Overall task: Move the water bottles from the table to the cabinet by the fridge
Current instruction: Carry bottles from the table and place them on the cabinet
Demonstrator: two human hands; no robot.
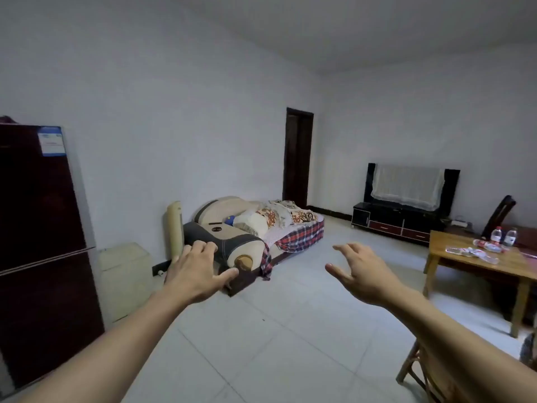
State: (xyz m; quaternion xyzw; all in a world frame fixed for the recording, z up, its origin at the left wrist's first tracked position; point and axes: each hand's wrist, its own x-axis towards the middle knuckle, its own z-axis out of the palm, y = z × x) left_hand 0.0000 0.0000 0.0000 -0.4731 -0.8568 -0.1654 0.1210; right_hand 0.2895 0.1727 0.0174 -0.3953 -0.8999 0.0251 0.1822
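Note:
Several clear water bottles with red labels are on the wooden table [476, 267] at the right. Two of them stand upright, one bottle [496, 235] beside another bottle [510, 237], and others lie flat, such as a lying bottle [470, 252]. The dark red fridge [40, 242] stands at the far left, with a low cream cabinet [125, 282] right beside it. My left hand [193, 273] and my right hand [359, 274] are stretched out in front of me over the floor, fingers loosely spread, holding nothing.
A sofa [250, 231] with blankets and a plaid cover lies against the back wall, a tall cream fan [174, 229] beside it. A dark TV stand [404, 223] is at the back right. Wooden chairs stand by the table. White tiled floor stretches between fridge and table.

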